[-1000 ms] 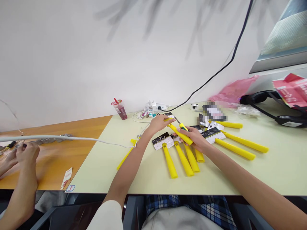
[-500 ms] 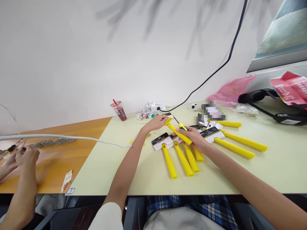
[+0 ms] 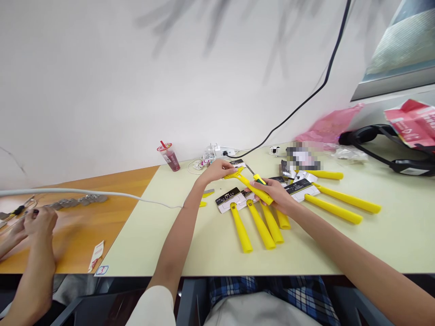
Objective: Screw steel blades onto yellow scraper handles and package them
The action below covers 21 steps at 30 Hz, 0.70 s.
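A white wall (image 3: pixel 170 68) stands behind the pale cream worktop (image 3: pixel 142 253), with more yellow plastic bars (image 3: pixel 335 209) and black-and-white cards (image 3: pixel 301 190) spread across it. The left hand (image 3: pixel 215 171) and right hand (image 3: pixel 275 194), both curled closed, grip one yellow bar (image 3: pixel 254 190) over the cards.

Your left hand (image 3: pixel 217 171) grips top end of yellow plastic handle (image 3: pixel 253 189); your right hand (image 3: pixel 276 194) closes on its lower end, just below small screwdriver (image 3: pixel 258 179). More yellow handles (image 3: pixel 241 233) and black-and-white cards (image 3: pixel 228 200) lie on desk (image 3: pixel 142 244).
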### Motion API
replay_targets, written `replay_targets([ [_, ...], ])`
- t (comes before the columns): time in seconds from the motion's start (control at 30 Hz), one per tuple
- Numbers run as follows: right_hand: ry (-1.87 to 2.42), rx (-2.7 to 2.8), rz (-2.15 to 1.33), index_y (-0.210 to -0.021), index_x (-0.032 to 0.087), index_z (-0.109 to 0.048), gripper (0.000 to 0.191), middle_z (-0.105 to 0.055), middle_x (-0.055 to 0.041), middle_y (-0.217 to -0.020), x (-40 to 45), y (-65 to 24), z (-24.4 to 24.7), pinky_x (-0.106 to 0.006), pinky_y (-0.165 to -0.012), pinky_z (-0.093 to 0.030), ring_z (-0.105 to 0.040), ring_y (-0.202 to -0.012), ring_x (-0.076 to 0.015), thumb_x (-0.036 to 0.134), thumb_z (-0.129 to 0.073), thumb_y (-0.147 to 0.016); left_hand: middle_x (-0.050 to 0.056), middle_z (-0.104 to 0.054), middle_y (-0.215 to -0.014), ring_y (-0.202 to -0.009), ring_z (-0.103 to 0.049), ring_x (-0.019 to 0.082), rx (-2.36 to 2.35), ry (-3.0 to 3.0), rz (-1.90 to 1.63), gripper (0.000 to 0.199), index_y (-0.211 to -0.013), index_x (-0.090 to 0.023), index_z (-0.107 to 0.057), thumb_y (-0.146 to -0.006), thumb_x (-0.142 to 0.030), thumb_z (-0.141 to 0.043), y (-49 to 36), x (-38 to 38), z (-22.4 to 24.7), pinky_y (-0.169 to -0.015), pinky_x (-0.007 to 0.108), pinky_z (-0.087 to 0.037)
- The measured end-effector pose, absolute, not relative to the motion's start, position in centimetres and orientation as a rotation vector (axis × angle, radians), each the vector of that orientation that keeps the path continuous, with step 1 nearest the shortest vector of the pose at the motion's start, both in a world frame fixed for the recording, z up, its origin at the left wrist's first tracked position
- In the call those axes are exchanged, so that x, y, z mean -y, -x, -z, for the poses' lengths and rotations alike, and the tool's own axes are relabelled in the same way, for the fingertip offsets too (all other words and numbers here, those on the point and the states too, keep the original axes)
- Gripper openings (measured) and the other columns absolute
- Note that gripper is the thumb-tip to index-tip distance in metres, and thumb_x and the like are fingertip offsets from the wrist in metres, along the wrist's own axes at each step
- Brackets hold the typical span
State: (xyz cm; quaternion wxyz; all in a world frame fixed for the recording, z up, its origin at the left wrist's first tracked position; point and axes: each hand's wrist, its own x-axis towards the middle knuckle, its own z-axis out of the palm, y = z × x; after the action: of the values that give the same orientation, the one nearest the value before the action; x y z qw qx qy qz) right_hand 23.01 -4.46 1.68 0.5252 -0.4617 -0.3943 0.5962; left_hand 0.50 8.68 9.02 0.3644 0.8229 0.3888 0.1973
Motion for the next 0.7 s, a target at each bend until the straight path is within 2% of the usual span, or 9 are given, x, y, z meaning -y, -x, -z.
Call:
replay_targets([
  [0.33, 1.116, 0.942, -1.417, -0.096, 0.018, -0.078, 0.047, -0.086, -0.0161, -0.110, 4.1, -23.2, -1.1, -0.020, -0.036, -0.048, -0.067, -0.058, -0.0137, 0.049, -0.104, -0.073, 0.009, -0.078, -0.097, -0.080, -0.060, 0.017, -1.099, -2.053, -0.581, 0.052, -0.095, -0.014, -0.084, -0.073, -0.061, -0.091, -0.5, -9.0, -8.6, -0.063, 0.027, -0.041],
  [0.5, 1.115, 0.931, -1.415, -0.095, 0.019, -0.076, 0.044, -0.087, -0.0148, -0.108, 4.0, -23.3, -1.0, -0.021, -0.035, -0.048, -0.067, -0.057, -0.0144, 0.047, -0.103, -0.075, 0.009, -0.079, -0.097, -0.079, -0.063, 0.017, -1.161, -1.920, -0.622, 0.052, -0.097, -0.015, -0.083, -0.073, -0.060, -0.095, -1.2, -8.9, -8.0, -0.059, 0.026, -0.040],
  [0.63, 1.101, 0.940, -1.413, -0.094, 0.020, -0.075, 0.044, -0.087, -0.0127, -0.108, 4.1, -23.2, -1.0, -0.021, -0.038, -0.051, -0.070, -0.060, -0.0151, 0.040, -0.106, -0.070, 0.010, -0.082, -0.101, -0.080, -0.076, 0.018, -1.096, -1.753, -0.597, 0.053, -0.100, -0.016, -0.077, -0.077, -0.059, -0.096, -1.6, -8.6, -7.9, -0.064, 0.025, -0.054],
  [0.7, 1.089, 0.940, -1.420, -0.091, 0.021, -0.072, 0.046, -0.086, -0.0113, -0.106, 4.2, -23.1, -1.1, -0.022, -0.044, -0.057, -0.075, -0.067, -0.0180, 0.039, -0.107, -0.067, 0.012, -0.083, -0.105, -0.081, -0.080, 0.019, -1.038, -1.709, -0.582, 0.053, -0.102, -0.016, -0.076, -0.080, -0.060, -0.095, -1.7, -8.3, -8.1, -0.068, 0.027, -0.060],
])
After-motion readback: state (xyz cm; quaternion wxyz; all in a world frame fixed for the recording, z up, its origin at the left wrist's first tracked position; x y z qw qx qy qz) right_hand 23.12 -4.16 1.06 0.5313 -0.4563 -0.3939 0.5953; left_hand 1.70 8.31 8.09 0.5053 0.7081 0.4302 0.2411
